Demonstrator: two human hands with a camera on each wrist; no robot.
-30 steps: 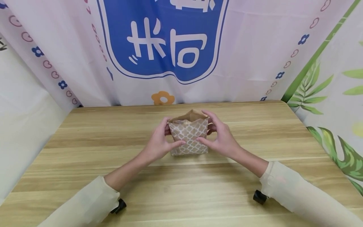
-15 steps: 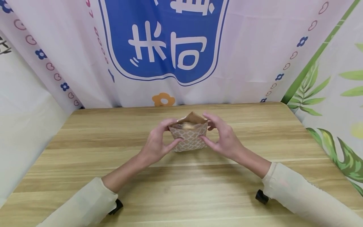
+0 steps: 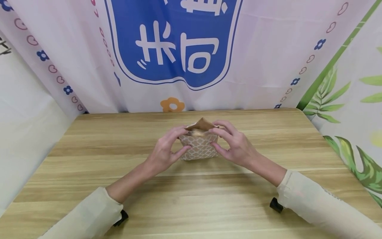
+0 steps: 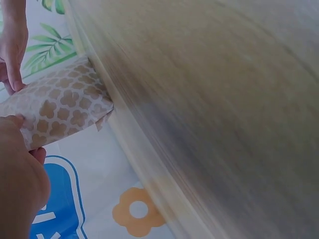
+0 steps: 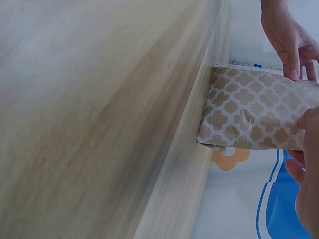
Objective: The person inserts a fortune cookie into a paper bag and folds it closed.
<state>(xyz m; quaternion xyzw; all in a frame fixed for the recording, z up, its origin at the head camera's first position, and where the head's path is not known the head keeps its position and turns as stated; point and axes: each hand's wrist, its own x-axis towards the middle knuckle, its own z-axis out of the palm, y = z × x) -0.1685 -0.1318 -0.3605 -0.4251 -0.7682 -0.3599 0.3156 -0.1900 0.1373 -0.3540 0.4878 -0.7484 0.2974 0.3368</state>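
Note:
A small brown paper bag (image 3: 199, 148) with a white lattice pattern stands on the wooden table, its mouth gaping upward. Inside the mouth shows a pale, yellowish thing (image 3: 197, 133), blurred. My left hand (image 3: 162, 147) grips the bag's left side, thumb on the front face and fingers at the top rim. On the other side my right hand (image 3: 237, 142) holds it the same way, with a finger bent over the rim at the opening. Both wrist views show the patterned front (image 5: 249, 112) and the bag's base at the table surface.
The wooden table (image 3: 179, 202) runs back to a white curtain (image 3: 256, 66) with a blue printed sign. At the right hangs a cloth with green leaf prints (image 3: 325, 96). A black device (image 3: 276, 205) sits under each sleeve cuff.
The bag has tipped so that its mouth shows more and the pale thing inside is seen. My right index finger has moved from the far edge onto the front rim.

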